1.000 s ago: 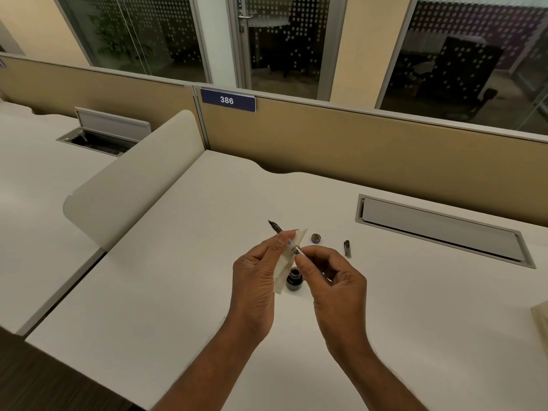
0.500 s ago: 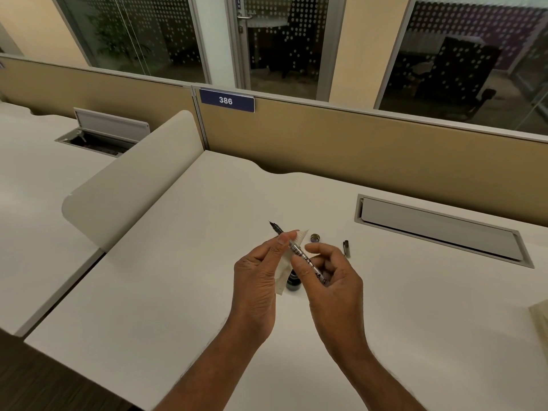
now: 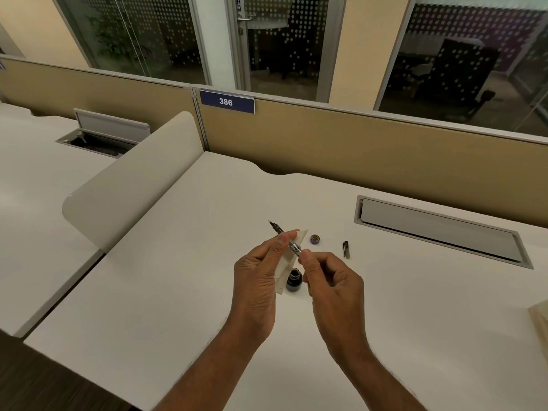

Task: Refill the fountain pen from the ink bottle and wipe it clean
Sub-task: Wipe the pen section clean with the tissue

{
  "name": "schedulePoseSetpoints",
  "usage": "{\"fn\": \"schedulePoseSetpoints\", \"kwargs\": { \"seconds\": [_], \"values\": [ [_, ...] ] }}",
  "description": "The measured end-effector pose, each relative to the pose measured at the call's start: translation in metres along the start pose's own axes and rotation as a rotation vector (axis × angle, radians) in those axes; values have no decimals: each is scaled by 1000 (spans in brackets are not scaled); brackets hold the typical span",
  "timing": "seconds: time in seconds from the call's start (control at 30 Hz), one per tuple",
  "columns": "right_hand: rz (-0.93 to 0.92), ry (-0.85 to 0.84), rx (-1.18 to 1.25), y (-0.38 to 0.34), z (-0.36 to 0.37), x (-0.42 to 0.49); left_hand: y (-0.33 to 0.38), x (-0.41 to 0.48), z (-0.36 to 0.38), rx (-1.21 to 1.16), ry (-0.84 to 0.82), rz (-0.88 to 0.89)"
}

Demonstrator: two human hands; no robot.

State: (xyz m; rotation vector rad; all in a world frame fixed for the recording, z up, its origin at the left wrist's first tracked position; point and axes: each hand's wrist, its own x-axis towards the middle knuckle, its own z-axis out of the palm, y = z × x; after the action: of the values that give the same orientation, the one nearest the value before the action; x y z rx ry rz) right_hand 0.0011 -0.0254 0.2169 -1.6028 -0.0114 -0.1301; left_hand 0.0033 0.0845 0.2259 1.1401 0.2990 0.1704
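The fountain pen (image 3: pixel 293 247) is held between both hands above the desk, its dark nib pointing up and to the left. My left hand (image 3: pixel 261 277) pinches the pen near the nib together with a folded white tissue (image 3: pixel 286 262). My right hand (image 3: pixel 332 280) grips the pen's rear end with its fingertips. The open ink bottle (image 3: pixel 294 280) stands on the white desk (image 3: pixel 178 292) just below and between the hands. The bottle's cap (image 3: pixel 315 239) lies behind it, and a dark pen part (image 3: pixel 346 249) lies further to the right.
A closed cable hatch (image 3: pixel 439 229) is set into the desk at the right. A curved divider panel (image 3: pixel 133 185) stands at the left. A tan partition with the sign 386 (image 3: pixel 226 101) runs along the back. A pale object (image 3: pixel 539 321) shows at the right edge.
My right hand opened its fingers along the pen's barrel half a second ago and now pinches only the rear end again. The pen and tissue stay in the left hand.
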Motion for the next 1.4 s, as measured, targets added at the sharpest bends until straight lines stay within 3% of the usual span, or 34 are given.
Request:
{"fn": "schedulePoseSetpoints", "kwargs": {
  "seconds": [1.4],
  "values": [
    [5,-8,-63,-3,-4,-3,4,-3,6,5,-6,-2]
  ]
}}
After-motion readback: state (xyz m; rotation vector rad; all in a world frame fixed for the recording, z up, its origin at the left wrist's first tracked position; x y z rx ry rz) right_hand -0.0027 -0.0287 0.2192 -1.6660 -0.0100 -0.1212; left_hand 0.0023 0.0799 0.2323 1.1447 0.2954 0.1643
